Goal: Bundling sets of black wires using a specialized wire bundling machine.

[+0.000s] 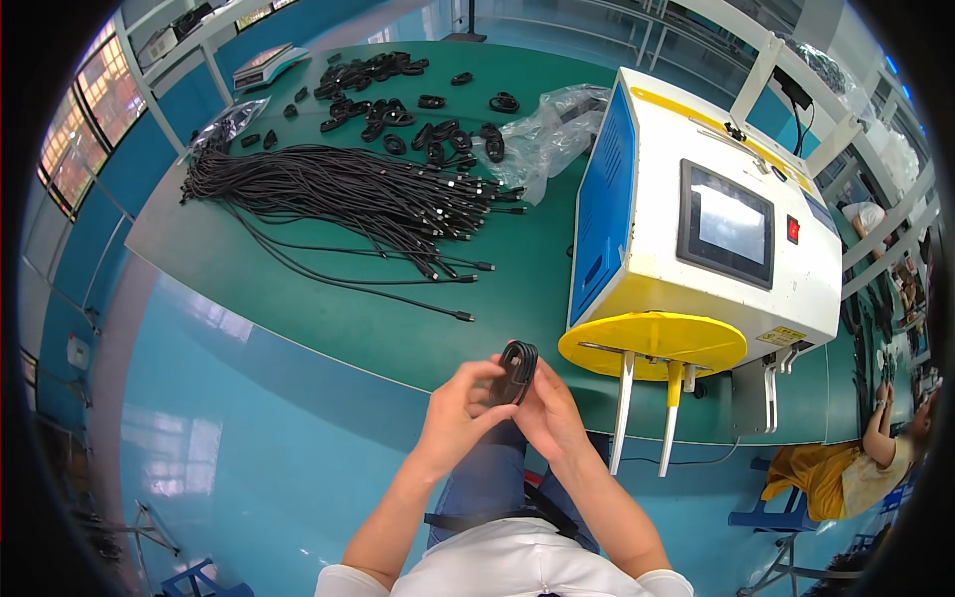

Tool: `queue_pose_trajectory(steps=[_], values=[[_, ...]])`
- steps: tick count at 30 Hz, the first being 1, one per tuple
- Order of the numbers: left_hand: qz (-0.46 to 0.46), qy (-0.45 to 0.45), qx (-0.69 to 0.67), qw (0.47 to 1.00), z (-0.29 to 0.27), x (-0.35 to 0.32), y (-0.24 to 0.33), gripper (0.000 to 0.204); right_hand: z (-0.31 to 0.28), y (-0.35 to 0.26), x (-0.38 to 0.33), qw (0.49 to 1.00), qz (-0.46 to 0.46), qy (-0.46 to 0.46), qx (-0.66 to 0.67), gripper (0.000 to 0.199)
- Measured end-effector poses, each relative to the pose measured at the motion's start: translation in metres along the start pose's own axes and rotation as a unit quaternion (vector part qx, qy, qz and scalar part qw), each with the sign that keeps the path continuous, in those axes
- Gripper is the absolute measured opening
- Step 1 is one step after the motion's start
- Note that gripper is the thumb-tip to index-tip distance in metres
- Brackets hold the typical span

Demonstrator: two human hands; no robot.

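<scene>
A coiled black cable (516,373) is held upright between my two hands, just over the near edge of the green table. My left hand (468,403) grips the coil from its left side, thumb below and fingers behind. My right hand (548,406) closes on its right side. Left of centre on the table lies a large bundle of loose black cables (338,194), their metal plugs toward the right. Behind it are many small coiled cables (373,104). To the right stands a white and blue winding machine (657,219) with a yellow disc (652,340) and two prongs.
Clear plastic bags (552,134) lie between the coils and the machine. The prongs (622,413) jut toward me beside my right forearm. A scale-like device (269,68) sits at the far left corner. At right, another person (875,458) sits by a blue stool.
</scene>
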State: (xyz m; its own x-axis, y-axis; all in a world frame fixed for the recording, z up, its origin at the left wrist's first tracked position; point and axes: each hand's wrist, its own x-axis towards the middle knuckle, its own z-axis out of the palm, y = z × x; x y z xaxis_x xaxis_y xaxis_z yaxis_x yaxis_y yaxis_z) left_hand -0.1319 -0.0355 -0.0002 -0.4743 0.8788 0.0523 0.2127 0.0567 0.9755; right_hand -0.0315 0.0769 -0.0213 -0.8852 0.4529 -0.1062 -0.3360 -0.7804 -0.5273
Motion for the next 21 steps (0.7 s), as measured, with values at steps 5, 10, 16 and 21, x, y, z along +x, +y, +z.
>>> queue_pose_trajectory(steps=[5,10,16,21], values=[[-0.085,-0.025,-0.384,0.919,0.002,0.004,-0.008,0.057,0.011,-0.004,-0.002,0.946,0.030,0.087,-0.310,0.037],[-0.151,-0.052,-0.556,0.816,-0.006,0.009,-0.024,0.049,-0.012,-0.008,0.008,0.909,-0.090,0.135,-0.385,0.035],[-0.164,-0.041,-0.594,0.787,-0.010,0.015,-0.019,0.048,-0.058,0.002,-0.008,0.845,-0.150,0.149,-0.491,0.032],[-0.177,-0.013,-0.538,0.824,-0.015,0.036,-0.049,0.047,-0.066,0.001,-0.010,0.828,-0.160,0.115,-0.525,0.029]])
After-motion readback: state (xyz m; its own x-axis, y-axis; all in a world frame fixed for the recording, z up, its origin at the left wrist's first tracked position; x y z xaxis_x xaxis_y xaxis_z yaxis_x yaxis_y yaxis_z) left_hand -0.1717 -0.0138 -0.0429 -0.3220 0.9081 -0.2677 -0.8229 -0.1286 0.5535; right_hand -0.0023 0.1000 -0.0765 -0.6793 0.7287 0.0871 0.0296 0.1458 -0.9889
